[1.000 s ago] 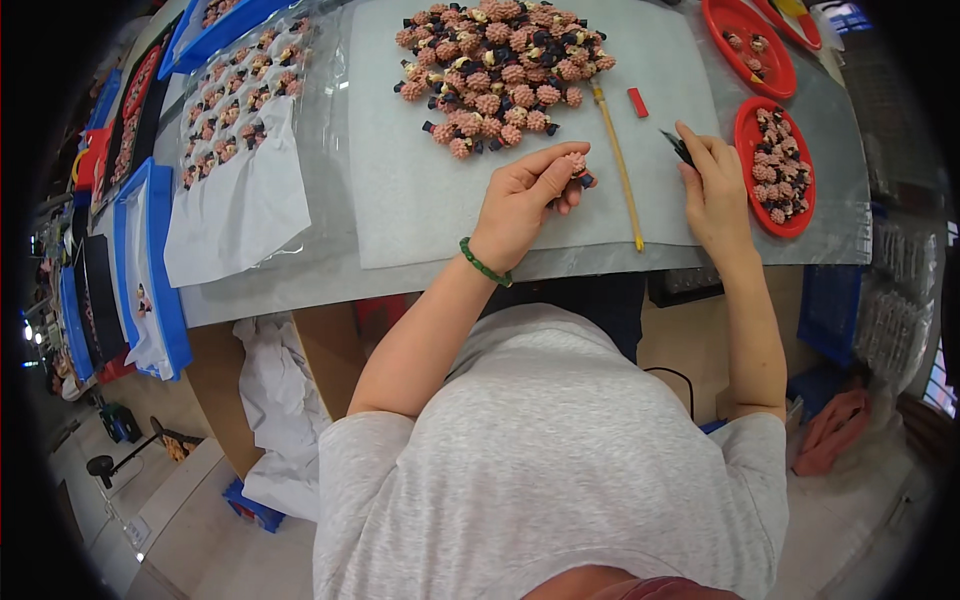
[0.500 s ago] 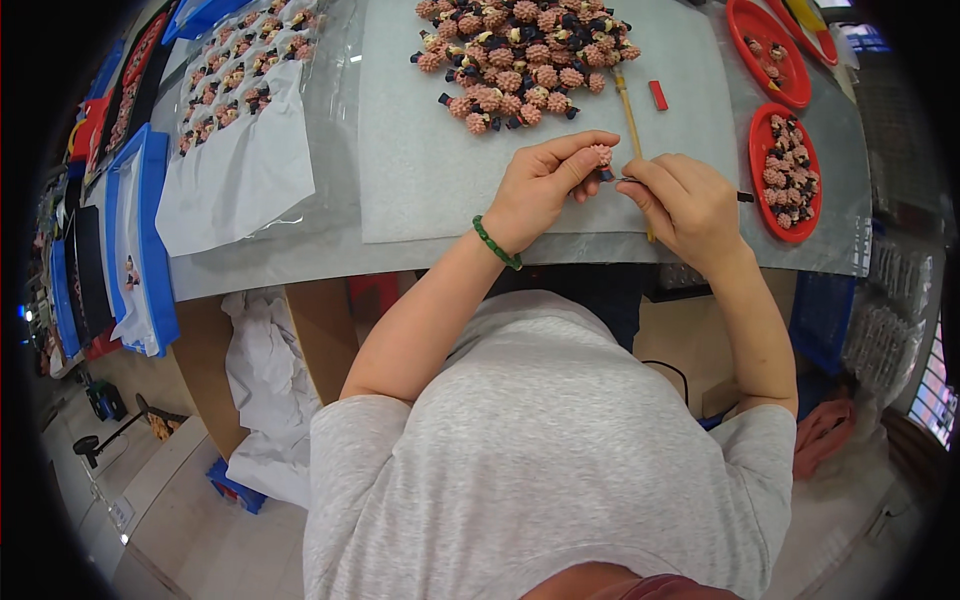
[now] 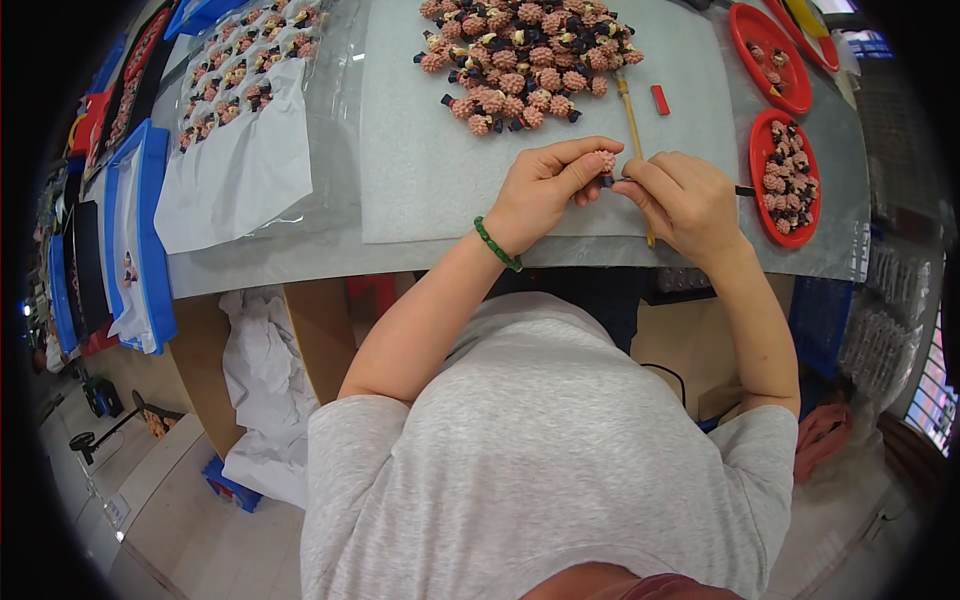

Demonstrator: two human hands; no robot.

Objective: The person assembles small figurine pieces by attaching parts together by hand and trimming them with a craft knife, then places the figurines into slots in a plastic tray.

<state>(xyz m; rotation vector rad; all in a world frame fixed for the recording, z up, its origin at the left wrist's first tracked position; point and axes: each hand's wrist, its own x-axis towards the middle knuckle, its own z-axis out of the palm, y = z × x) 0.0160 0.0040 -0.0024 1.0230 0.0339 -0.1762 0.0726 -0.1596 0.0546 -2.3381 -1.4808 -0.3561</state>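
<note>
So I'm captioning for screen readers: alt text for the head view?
Seen from above, a person's left hand pinches a small pink flower piece while the right hand works a thin tool against it, over a white mat beside a heap of similar pieces.

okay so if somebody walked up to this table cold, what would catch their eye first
Most likely the big heap of pink knobbly pieces with dark bits among them, piled at the far middle of the pale work mat. Next, the left hand and right hand meeting at the mat's near edge, pinching one small pink piece between them. To the right, a red oval tray holds more of the same pieces.
</note>
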